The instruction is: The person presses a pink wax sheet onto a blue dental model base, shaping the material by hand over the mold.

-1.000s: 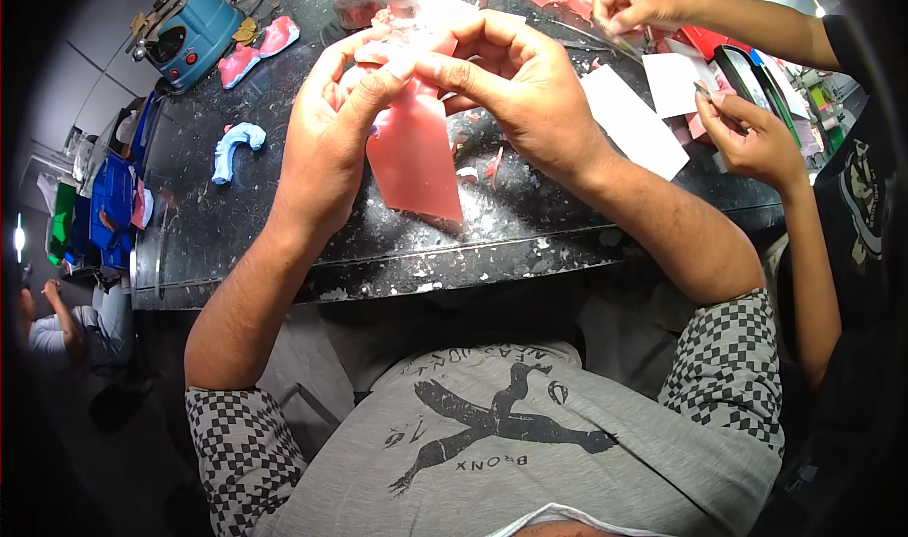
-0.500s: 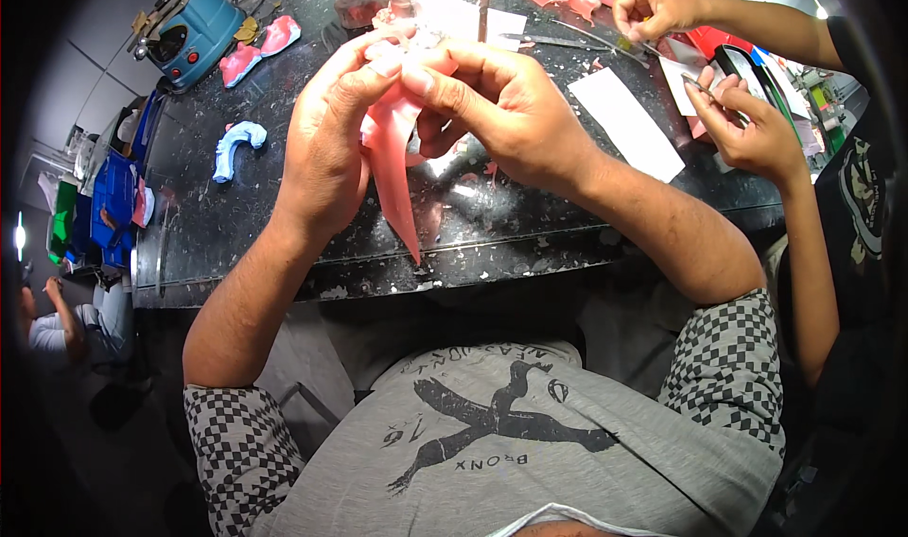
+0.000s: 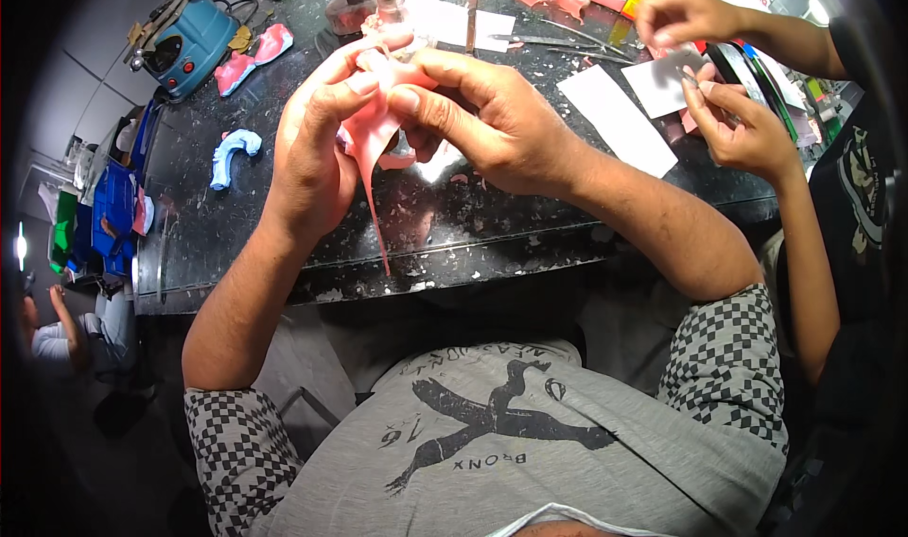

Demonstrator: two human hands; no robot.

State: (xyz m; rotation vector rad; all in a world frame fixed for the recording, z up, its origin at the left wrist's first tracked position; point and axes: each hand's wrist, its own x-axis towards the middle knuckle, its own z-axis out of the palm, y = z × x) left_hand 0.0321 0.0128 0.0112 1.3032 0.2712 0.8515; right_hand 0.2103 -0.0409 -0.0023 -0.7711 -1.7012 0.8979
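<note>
Both hands are working above the dark speckled surface (image 3: 284, 244). The left hand (image 3: 317, 149) and the right hand (image 3: 482, 121) are pinching a pink wax sheet (image 3: 369, 135) between thumbs and fingertips; each grip is narrow and closed on the sheet's upper part. The sheet is hanging edge-on, tapering to a thin point just above the surface's near edge. A light blue arch-shaped cast (image 3: 232, 149) is lying on the surface to the left, well apart from the hands. A blue machine (image 3: 194, 36) is standing at the far left corner. At the right, another person's hands (image 3: 738, 126) are handling a white card (image 3: 662, 83).
</note>
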